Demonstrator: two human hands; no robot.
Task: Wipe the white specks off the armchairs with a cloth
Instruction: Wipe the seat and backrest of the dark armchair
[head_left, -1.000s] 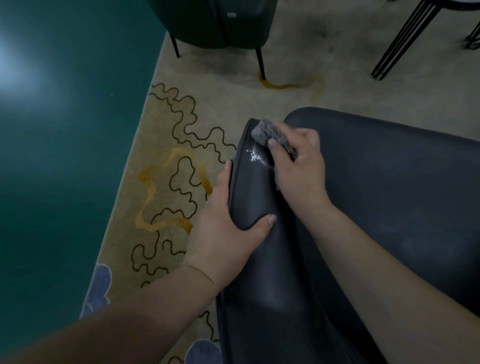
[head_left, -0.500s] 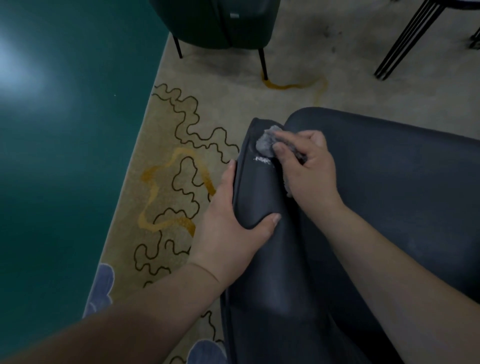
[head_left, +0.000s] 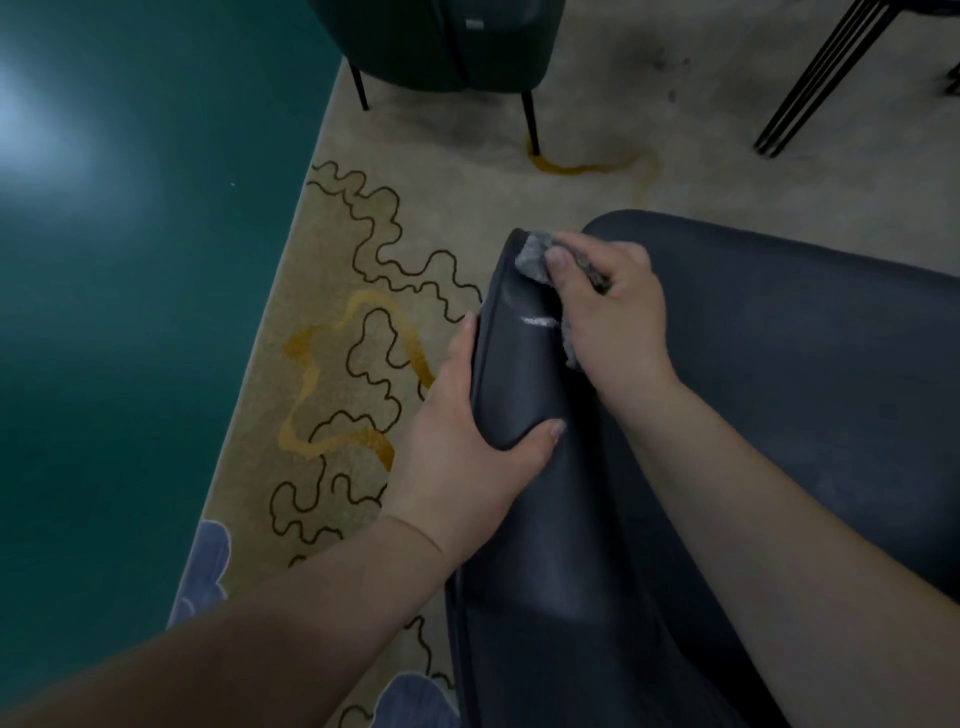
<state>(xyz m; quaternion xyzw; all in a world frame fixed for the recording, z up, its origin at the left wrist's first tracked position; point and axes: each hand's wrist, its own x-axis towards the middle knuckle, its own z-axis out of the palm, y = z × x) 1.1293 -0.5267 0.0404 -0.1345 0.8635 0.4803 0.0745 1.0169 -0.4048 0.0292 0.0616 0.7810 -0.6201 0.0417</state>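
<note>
Patterned rug (head_left: 332, 364); cloth (head_left: 532, 260) on armchair (head_left: 519, 467)

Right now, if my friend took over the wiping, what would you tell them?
Left hand grips the dark armchair's armrest to steady it. Right hand pinches the grey cloth against the armrest's far end. A thin white smear remains on the armrest beside the right hand. Left to do: wipe that smear, then check the seat and the green armchair behind.
</note>
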